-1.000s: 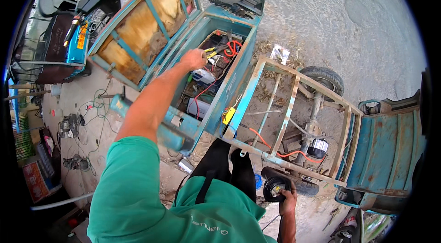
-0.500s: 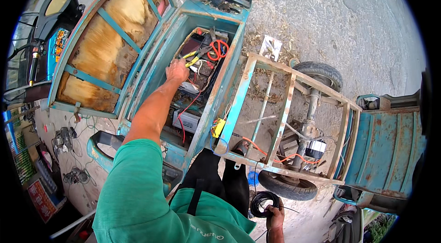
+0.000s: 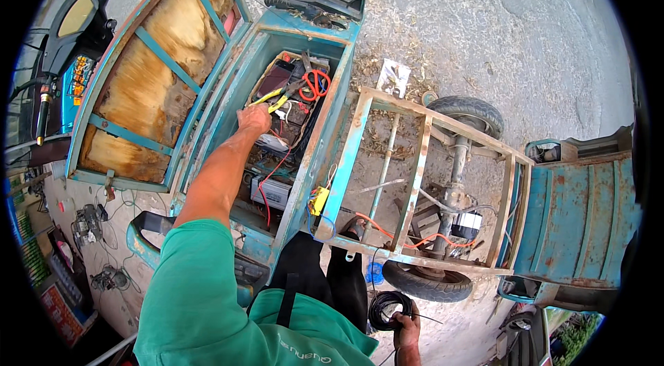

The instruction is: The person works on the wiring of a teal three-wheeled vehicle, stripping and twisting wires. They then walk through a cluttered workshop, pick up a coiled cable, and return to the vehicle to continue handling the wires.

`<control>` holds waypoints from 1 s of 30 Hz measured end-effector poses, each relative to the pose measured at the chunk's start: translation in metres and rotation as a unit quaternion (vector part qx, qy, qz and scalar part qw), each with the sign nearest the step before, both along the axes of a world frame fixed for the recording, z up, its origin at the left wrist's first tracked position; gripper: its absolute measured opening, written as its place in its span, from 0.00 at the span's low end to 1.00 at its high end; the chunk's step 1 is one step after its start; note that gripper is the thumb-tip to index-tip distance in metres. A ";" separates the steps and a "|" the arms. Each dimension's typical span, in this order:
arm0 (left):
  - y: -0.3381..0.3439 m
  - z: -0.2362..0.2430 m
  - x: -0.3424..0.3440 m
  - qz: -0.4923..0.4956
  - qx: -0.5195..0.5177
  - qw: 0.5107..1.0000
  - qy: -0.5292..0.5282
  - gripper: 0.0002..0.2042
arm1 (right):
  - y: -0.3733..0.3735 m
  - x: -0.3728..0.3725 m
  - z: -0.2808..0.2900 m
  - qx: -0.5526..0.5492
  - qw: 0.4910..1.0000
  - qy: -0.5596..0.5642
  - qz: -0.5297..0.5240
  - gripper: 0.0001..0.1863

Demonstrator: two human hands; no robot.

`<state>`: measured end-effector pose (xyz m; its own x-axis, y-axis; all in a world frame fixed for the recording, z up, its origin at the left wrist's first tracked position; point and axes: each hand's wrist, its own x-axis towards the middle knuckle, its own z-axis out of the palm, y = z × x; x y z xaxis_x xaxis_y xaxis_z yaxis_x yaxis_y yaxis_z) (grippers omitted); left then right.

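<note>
My left hand (image 3: 254,119) reaches into the open blue-green box compartment (image 3: 337,82) of a vehicle frame. Its fingers are closed on the yellow handles of a pair of pliers (image 3: 278,103), whose handles stand apart. The pliers' jaws lie close to red-handled scissors (image 3: 315,85) on top of a tray of wires and parts. A dark flat rectangular device (image 3: 277,75) lies just beyond the pliers. Low on the right, my right hand (image 3: 409,330) grips a coil of black wire (image 3: 387,310), from which a loose end sticks out to the right.
A rusty raised lid (image 3: 152,61) stands left of the compartment. Inside, a silver box (image 3: 273,191) has a red wire beside it. To the right are a bare metal frame (image 3: 415,186), an axle with tyres (image 3: 429,281) and a yellow connector (image 3: 319,200).
The pliers' handles have spread further apart in my left hand. The whole view has shifted slightly, and my right hand still holds the coil.
</note>
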<state>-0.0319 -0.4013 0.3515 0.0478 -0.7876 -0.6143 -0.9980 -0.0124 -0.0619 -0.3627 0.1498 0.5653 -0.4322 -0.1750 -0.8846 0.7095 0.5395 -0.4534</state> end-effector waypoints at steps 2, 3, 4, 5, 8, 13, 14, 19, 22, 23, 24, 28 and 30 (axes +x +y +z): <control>0.000 0.014 -0.001 0.000 0.003 1.000 -0.004 0.14 | 0.007 -0.003 -0.007 -0.030 1.000 0.002 -0.001 0.35; -0.001 0.022 -0.001 0.000 0.006 1.000 -0.007 0.13 | 0.009 -0.004 -0.006 -0.030 1.000 0.000 0.004 0.35; 0.000 0.030 -0.001 0.000 0.009 1.000 -0.011 0.13 | 0.010 -0.006 -0.006 -0.030 0.999 -0.002 0.010 0.35; -0.001 0.047 -0.003 -0.014 0.017 1.000 -0.021 0.14 | 0.009 -0.008 -0.006 -0.032 0.999 -0.004 0.014 0.35; 0.000 0.095 -0.004 -0.054 0.033 0.996 -0.055 0.14 | 0.006 -0.011 -0.007 -0.042 0.999 0.022 0.025 0.36; 0.003 0.169 0.008 -0.117 -0.016 0.990 -0.080 0.14 | 0.028 -0.025 0.001 -0.110 0.987 -0.011 0.113 0.37; 0.009 0.196 0.006 -0.120 -0.022 0.989 -0.084 0.15 | 0.033 -0.027 -0.003 -0.120 0.985 0.002 0.127 0.38; 0.083 0.322 0.001 -0.162 -0.129 0.978 -0.037 0.16 | 0.057 -0.035 0.000 -0.180 0.962 0.037 0.203 0.38; 0.170 0.389 0.002 -0.176 -0.222 0.957 0.065 0.16 | 0.090 -0.045 -0.010 -0.246 0.939 0.031 0.239 0.36; 0.207 0.418 -0.011 -0.126 -0.200 0.965 0.116 0.15 | 0.098 -0.044 -0.006 -0.238 0.942 0.037 0.235 0.36; 0.248 0.446 -0.023 -0.075 -0.176 0.967 0.166 0.15 | 0.104 -0.045 0.000 -0.228 0.944 0.042 0.233 0.36; 0.372 0.488 -0.027 0.012 -0.108 0.930 0.351 0.14 | 0.139 -0.049 0.014 -0.246 0.945 0.022 0.213 0.38; 0.438 0.492 -0.022 0.022 -0.097 0.922 0.374 0.14 | 0.160 -0.047 0.006 -0.272 0.942 -0.016 0.194 0.38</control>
<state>-0.0542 0.0370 0.8438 -0.2971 -0.8940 -0.3354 -0.7587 0.0078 0.6514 -0.4100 0.3098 0.5714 -0.2163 -0.7462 -0.6296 0.5254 0.4545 -0.7192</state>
